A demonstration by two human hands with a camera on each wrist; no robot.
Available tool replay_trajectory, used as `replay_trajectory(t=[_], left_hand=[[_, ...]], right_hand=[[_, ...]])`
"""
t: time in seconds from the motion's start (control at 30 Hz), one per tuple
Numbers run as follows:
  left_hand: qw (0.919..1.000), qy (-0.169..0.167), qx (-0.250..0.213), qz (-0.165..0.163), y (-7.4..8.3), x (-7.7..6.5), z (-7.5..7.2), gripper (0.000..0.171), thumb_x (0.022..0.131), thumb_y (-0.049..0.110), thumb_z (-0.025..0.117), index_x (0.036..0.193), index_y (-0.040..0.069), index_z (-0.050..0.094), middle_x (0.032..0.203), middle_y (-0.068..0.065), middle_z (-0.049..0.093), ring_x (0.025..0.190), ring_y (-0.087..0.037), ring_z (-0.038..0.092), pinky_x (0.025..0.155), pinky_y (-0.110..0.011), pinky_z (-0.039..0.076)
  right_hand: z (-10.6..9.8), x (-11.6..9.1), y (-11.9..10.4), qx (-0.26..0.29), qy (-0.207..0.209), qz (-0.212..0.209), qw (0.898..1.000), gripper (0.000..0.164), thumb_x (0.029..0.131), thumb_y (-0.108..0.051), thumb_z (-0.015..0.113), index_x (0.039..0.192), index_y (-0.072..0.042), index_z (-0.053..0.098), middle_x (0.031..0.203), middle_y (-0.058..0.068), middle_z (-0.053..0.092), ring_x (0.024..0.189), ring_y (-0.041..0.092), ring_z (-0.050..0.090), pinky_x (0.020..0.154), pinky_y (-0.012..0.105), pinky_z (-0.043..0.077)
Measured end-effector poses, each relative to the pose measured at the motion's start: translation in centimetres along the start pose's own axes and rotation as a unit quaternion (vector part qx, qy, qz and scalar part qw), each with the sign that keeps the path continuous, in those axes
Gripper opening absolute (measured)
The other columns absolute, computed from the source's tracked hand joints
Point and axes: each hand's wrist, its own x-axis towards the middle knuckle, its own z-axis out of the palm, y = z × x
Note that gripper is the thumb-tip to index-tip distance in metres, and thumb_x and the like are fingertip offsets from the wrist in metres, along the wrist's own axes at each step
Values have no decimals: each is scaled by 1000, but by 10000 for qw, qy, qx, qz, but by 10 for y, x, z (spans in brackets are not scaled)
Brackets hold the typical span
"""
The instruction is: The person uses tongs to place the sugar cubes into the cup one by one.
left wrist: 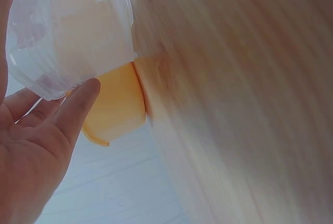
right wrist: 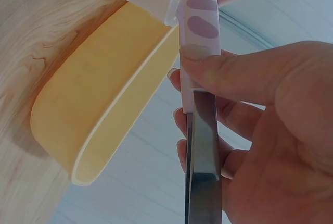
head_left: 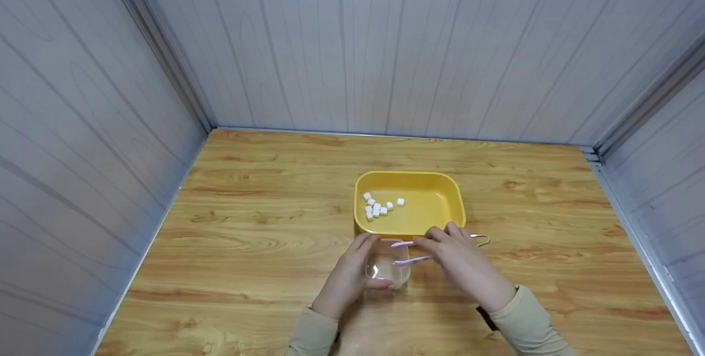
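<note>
Your right fingers (right wrist: 237, 112) are holding a pair of tongs (right wrist: 205, 135), gripped partway along: the thumb presses on the near face while the other fingers lie against the far side. The tongs have a bare metal body and pale lilac ends with darker purple oval patches. In the head view, their two tips stand apart, pointing to your left from your right hand (head_left: 462, 262), over the right part of a clear container (head_left: 385, 268); you cannot tell from here whether they dip below its rim. The bent metal end of the tongs sticks out past the far side of that hand.

Your left hand (head_left: 347, 276) holds the clear container from its left side, with the thumb along the near wall and the fingers around the far one. The container is see-through plastic with rounded corners, and it sits just in front of a yellow tray (head_left: 427, 210).

Inside the tray, several white cubes (head_left: 376, 212) lie in its left half, most of them bunched together, with one a little apart toward the middle. The tray rests on the wood-grain bench (head_left: 275, 196), beyond both hands.

Beige sleeves (head_left: 531, 320) cover your forearms, and a dark band (head_left: 486, 317) shows beside the right cuff. Pale, grooved panels (head_left: 358, 42) rise behind the bench and at both sides.
</note>
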Motion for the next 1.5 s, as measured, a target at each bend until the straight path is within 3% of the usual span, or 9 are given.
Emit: replay_trajectory(t=[0.4, 0.6, 0.87, 1.33, 1.5], left_hand=[[10000, 20, -54, 49, 0, 0, -1, 95, 63, 41, 85, 141, 8, 43, 137, 0, 44, 126, -15, 43, 107, -29, 34], [10000, -25, 3, -55, -1, -2, -1, 98, 61, 47, 83, 141, 7, 43, 139, -1, 43, 127, -18, 42, 107, -32, 35], [9997, -21, -141, -191, 1, -2, -2, 98, 59, 48, 83, 141, 13, 44, 139, 1, 44, 128, -16, 42, 108, -33, 33], [9997, -34, -184, -176, 2, 0, -1, 100, 58, 47, 84, 141, 8, 44, 138, 1, 43, 127, -17, 42, 108, -33, 33], [9998, -26, -126, -124, 2, 0, -2, 100, 59, 48, 84, 141, 9, 44, 137, 2, 44, 127, -16, 43, 108, -32, 34]], right_hand=[[-4, 0, 2, -6, 179, 152, 9997, 53, 69, -10, 82, 119, -19, 67, 104, -2, 60, 82, 19, 43, 67, 30, 36], [-7, 0, 4, -83, 138, 206, 9997, 61, 66, -1, 83, 122, -16, 65, 107, 3, 59, 86, 23, 46, 70, 35, 42], [-13, 2, 9, -65, -28, 459, 9989, 66, 67, 11, 77, 125, -15, 62, 112, 4, 59, 88, 23, 45, 73, 35, 41], [-18, 7, 18, -85, 271, 449, 9986, 62, 70, 8, 76, 126, -12, 61, 112, 6, 59, 86, 24, 45, 72, 35, 40], [-19, 10, 20, -114, 317, 449, 9984, 62, 71, 9, 77, 127, -12, 60, 114, 8, 59, 90, 27, 47, 79, 41, 43]])
